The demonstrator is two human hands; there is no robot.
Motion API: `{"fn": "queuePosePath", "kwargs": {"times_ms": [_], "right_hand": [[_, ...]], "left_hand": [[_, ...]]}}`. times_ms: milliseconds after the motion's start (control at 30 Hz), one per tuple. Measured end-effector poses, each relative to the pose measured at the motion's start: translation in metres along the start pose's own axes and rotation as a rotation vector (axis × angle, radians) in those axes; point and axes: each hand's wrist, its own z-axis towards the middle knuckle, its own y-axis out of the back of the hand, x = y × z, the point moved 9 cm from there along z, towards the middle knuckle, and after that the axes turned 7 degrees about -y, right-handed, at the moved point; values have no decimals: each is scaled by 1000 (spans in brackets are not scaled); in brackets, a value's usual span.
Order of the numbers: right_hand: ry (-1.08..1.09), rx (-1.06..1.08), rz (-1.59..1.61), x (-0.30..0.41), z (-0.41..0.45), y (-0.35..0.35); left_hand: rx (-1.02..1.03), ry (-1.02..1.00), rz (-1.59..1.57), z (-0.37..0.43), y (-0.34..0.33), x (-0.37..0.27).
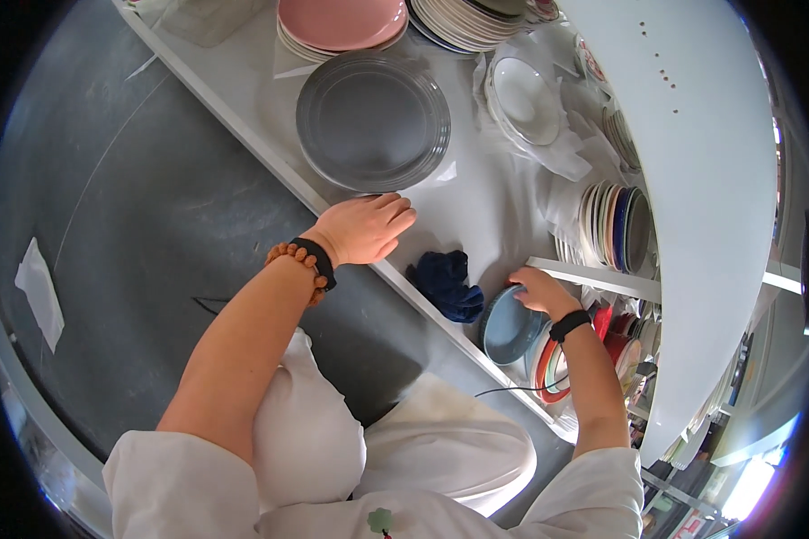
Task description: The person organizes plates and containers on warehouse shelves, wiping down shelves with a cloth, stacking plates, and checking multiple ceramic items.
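My left hand [367, 228] rests with bent fingers at the near rim of a stack of round grey plates [373, 121] on a low white shelf; whether it grips the rim is unclear. With its fingers on the rim of a blue-grey round dish [510, 327], my right hand [543, 291] is at the right; the dish stands tilted on its edge beside red, white and green plates [551, 370]. A crumpled dark blue cloth [447, 286] lies on the shelf between my hands.
Pink plates [342, 23] and a pile of cream plates [468, 23] sit farther back. White oval bowls [526, 101] lie on wrapping sheets. Upright plates [613, 226] stand behind a white divider [596, 278]. A thin black cord [512, 389] crosses the shelf edge; a white panel [708, 202] overhangs at the right.
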Motion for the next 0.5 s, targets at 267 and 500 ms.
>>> {"fn": "queuePosePath", "kwargs": {"times_ms": [267, 500], "right_hand": [[-33, -189, 141, -16, 3, 26], [-61, -207, 797, -47, 32, 63]], "left_hand": [[3, 4, -3, 0, -1, 0], [18, 22, -5, 2, -10, 4]]}}
